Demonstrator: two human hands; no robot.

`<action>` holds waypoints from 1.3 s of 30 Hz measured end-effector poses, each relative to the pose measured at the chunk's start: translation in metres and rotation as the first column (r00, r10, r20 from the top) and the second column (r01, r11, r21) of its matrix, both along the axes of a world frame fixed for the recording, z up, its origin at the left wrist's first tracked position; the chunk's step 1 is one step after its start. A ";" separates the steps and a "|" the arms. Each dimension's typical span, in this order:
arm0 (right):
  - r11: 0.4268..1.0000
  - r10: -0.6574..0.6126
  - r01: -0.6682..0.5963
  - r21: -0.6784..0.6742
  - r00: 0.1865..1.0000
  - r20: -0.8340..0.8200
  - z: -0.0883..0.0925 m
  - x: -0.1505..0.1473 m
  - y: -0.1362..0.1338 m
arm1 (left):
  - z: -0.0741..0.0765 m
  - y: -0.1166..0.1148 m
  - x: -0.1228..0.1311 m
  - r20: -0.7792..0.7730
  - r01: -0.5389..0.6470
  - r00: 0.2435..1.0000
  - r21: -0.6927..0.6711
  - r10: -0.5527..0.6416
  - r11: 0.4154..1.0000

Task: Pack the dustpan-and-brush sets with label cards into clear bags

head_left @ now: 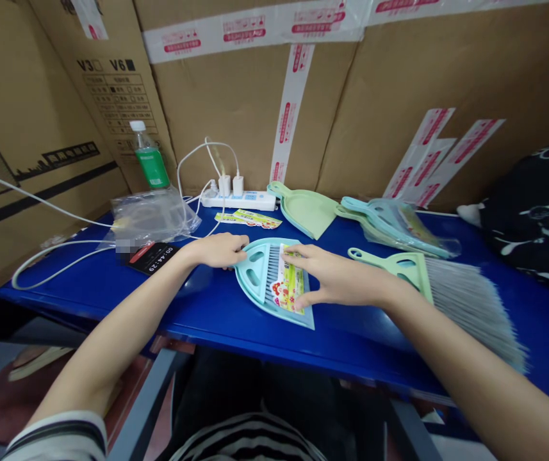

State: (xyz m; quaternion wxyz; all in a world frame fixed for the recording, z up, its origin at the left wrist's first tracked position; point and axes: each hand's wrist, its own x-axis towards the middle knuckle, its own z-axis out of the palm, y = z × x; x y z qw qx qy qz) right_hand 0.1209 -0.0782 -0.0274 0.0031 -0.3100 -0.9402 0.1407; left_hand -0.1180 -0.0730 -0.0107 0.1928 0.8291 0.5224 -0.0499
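Note:
A light blue dustpan [281, 312] lies on the table in front of me. Nested in it is a small blue brush [254, 272] with grey bristles. My left hand [221, 250] is closed around the handle end at the left, hiding it. Over the bristles lies a yellow-green printed label card [287, 285] with red cartoon figures. My right hand [325, 275] rests at the card with thumb and fingers spread apart, its fingertips touching the card. To the right, partly behind my right forearm, lies a green brush [413, 272] with long grey bristles.
Behind are a green dustpan [310, 210], a bagged dustpan set [399, 224], loose label cards [250, 219] and a power strip [250, 200] with chargers. A bottle [152, 160], clear plastic bags [152, 214], cables and a phone-like timer [153, 257] are left. Cardboard walls the back.

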 end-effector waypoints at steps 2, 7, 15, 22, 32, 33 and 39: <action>1.000 0.010 -0.009 0.003 1.000 -0.021 0.000 0.001 0.000 | 0.001 -0.001 0.001 -0.001 -0.006 1.000 -0.003 0.006 1.000; 0.999 0.010 -0.008 0.041 0.998 -0.061 -0.001 0.003 0.003 | 0.002 -0.002 0.003 0.013 -0.020 1.000 -0.012 0.021 1.000; 0.987 -0.026 0.037 0.158 0.997 -0.071 0.002 0.000 0.009 | 0.004 -0.005 0.008 0.007 -0.009 1.000 -0.017 0.009 1.000; 0.942 -0.218 0.213 0.259 0.976 -0.009 0.009 -0.002 0.016 | 0.001 -0.008 0.011 0.056 0.078 0.995 0.012 -0.078 0.997; 0.888 -0.311 0.295 0.353 0.950 -0.013 0.003 0.004 0.022 | -0.005 -0.008 0.010 0.101 0.151 0.983 0.041 -0.155 0.988; 0.886 -0.323 0.304 0.351 0.946 -0.004 0.003 0.004 0.023 | -0.005 -0.009 0.011 0.106 0.150 0.982 0.038 -0.154 0.988; 0.895 -0.374 0.336 0.293 0.924 0.085 0.007 0.000 0.021 | -0.005 -0.009 0.012 0.089 0.147 0.985 0.040 -0.150 0.988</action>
